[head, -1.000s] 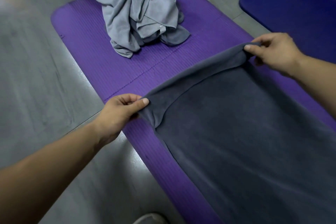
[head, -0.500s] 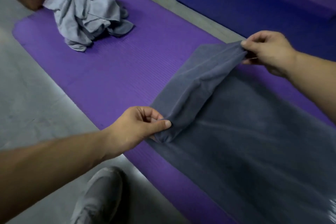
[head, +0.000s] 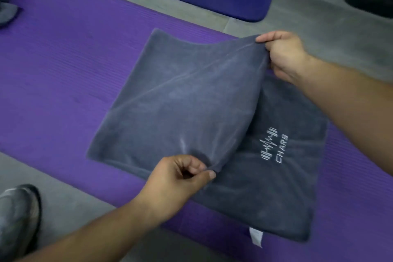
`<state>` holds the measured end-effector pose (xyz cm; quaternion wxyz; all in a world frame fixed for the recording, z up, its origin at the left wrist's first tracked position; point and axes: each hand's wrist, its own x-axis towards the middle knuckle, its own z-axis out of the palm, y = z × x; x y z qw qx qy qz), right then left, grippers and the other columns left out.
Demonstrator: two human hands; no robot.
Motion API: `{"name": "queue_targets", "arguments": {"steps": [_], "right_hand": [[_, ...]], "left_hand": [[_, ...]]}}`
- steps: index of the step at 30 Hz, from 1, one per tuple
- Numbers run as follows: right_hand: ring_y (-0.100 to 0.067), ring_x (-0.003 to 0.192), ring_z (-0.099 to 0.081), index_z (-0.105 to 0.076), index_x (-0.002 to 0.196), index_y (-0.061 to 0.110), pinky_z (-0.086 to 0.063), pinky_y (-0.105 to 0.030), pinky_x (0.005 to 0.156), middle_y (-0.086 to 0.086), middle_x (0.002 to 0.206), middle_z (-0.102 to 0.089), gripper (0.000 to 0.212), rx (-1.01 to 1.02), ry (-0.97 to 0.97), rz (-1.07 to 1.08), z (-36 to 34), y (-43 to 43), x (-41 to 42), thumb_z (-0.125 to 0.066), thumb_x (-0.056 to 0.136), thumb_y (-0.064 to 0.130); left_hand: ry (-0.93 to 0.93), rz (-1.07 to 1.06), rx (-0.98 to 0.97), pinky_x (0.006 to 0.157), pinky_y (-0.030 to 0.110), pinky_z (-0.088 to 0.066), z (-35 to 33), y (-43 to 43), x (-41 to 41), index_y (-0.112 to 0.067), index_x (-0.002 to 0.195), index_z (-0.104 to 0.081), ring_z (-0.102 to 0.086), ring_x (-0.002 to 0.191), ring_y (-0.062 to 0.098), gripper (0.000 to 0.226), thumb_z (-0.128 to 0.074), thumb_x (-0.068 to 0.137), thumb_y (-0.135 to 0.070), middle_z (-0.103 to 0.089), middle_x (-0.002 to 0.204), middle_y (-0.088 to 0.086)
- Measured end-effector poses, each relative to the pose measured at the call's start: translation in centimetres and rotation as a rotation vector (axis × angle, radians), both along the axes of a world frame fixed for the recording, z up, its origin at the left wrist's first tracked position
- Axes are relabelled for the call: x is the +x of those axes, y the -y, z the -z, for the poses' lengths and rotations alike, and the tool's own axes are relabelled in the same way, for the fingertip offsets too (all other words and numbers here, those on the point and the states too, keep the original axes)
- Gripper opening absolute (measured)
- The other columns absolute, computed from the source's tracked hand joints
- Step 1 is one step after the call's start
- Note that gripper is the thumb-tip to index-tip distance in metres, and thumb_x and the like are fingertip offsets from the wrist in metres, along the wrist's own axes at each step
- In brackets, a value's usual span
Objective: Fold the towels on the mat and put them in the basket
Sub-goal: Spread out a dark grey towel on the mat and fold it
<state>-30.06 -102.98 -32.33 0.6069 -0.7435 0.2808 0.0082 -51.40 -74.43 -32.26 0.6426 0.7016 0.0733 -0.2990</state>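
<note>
Pinching two corners of the dark grey towel [head: 180,100], left hand [head: 176,183] and right hand [head: 285,55] hold its upper layer folded over, towel lying mid-width on the purple mat [head: 63,66].

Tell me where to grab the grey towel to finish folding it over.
Take the grey towel by the two corners of its lifted flap. The fold lies flat at the left, so only that flap edge is free. Pinch from the logo side, as the left hand and right hand do.
</note>
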Motion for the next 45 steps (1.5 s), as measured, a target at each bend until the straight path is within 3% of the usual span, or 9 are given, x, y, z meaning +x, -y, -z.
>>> {"name": "queue_targets", "arguments": {"steps": [13, 16, 22, 29, 33, 35, 38, 42, 45], "right_hand": [[-0.019, 0.074, -0.069, -0.069, 0.075, 0.022, -0.059, -0.029, 0.063, -0.006, 0.081, -0.072, 0.045, -0.065, 0.032, 0.279, 4.1, 12.3, -7.9, -0.039, 0.081, -0.011], [-0.019, 0.076, -0.070, -0.069, 0.072, 0.022, -0.061, -0.030, 0.065, -0.004, 0.082, -0.072, 0.042, -0.115, -0.010, 0.301, 5.0, 14.2, -9.7, -0.041, 0.081, -0.007], [-0.020, 0.086, -0.073, -0.072, 0.071, 0.023, -0.062, -0.034, 0.079, -0.004, 0.089, -0.075, 0.037, -0.119, -0.007, 0.367, 7.3, 16.5, -11.6, -0.047, 0.080, -0.004], [-0.006, 0.086, -0.066, -0.074, 0.103, 0.023, -0.052, -0.012, 0.074, 0.002, 0.101, -0.072, 0.026, -0.171, -0.022, 0.211, 8.0, 17.2, -12.5, -0.059, 0.092, 0.005], [-0.008, 0.101, -0.068, -0.075, 0.096, 0.027, -0.052, -0.022, 0.098, 0.006, 0.106, -0.073, 0.030, -0.246, 0.030, 0.201, 8.0, 17.8, -12.4, -0.054, 0.091, 0.006], [-0.010, 0.109, -0.065, -0.075, 0.109, 0.022, -0.046, -0.021, 0.104, 0.005, 0.113, -0.070, 0.029, -0.330, -0.001, 0.077, 8.0, 17.9, -12.8, -0.056, 0.093, 0.006], [-0.018, 0.121, -0.059, -0.068, 0.125, 0.013, -0.038, -0.019, 0.108, -0.006, 0.129, -0.064, 0.032, -0.502, -0.045, -0.108, 8.6, 18.2, -13.4, -0.062, 0.094, 0.009], [-0.031, 0.126, -0.050, -0.065, 0.130, 0.016, -0.034, -0.028, 0.112, -0.012, 0.132, -0.055, 0.037, -0.683, -0.031, -0.198, 9.5, 18.1, -14.1, -0.064, 0.093, 0.017], [-0.033, 0.130, -0.041, -0.061, 0.135, 0.022, -0.031, -0.036, 0.111, -0.008, 0.141, -0.048, 0.038, -0.796, -0.067, -0.172, 9.8, 17.8, -14.9, -0.060, 0.098, 0.030]], "left_hand": [[0.093, 0.224, 0.121, 0.057, 0.023, -0.044, 0.1, 12.2, -8.0, -0.017, 0.072, -0.068, -0.051, 0.056, 0.006, 0.022, -0.083, 0.084, -0.028, -0.061, 0.058, -0.005], [0.094, 0.253, 0.151, 0.058, 0.032, -0.050, 1.3, 14.2, -9.4, -0.019, 0.077, -0.070, -0.053, 0.056, 0.007, 0.022, -0.082, 0.081, -0.036, -0.065, 0.062, 0.002], [0.192, 0.333, 0.318, 0.059, 0.029, -0.048, 4.0, 16.7, -12.0, -0.029, 0.079, -0.068, -0.047, 0.050, -0.002, 0.033, -0.067, 0.073, -0.062, -0.060, 0.056, -0.011], [0.267, 0.397, 0.514, 0.063, 0.028, -0.050, 5.2, 18.9, -13.2, -0.030, 0.082, -0.066, -0.062, 0.065, 0.011, 0.037, -0.063, 0.078, -0.067, -0.066, 0.070, -0.011], [0.365, 0.442, 0.617, 0.068, 0.026, -0.046, 5.1, 20.3, -14.1, -0.026, 0.086, -0.071, -0.064, 0.078, 0.011, 0.040, -0.064, 0.084, -0.065, -0.070, 0.085, -0.008], [0.426, 0.444, 0.633, 0.069, 0.025, -0.048, 5.8, 20.6, -14.7, -0.026, 0.088, -0.071, -0.064, 0.079, 0.010, 0.045, -0.059, 0.081, -0.068, -0.069, 0.088, -0.008], [0.413, 0.518, 0.694, 0.072, 0.032, -0.054, 6.4, 21.1, -14.7, -0.025, 0.091, -0.067, -0.066, 0.085, 0.016, 0.053, -0.049, 0.077, -0.074, -0.067, 0.093, -0.006], [0.437, 0.554, 0.692, 0.064, 0.031, -0.041, 5.9, 21.0, -14.1, -0.024, 0.075, -0.049, -0.062, 0.078, 0.020, 0.045, -0.047, 0.086, -0.067, -0.060, 0.081, -0.005], [0.587, 0.451, 0.652, 0.071, 0.031, -0.049, 5.8, 18.6, -10.7, -0.024, 0.091, -0.065, -0.065, 0.084, 0.022, 0.034, -0.046, 0.091, -0.052, -0.067, 0.087, -0.004]]}}
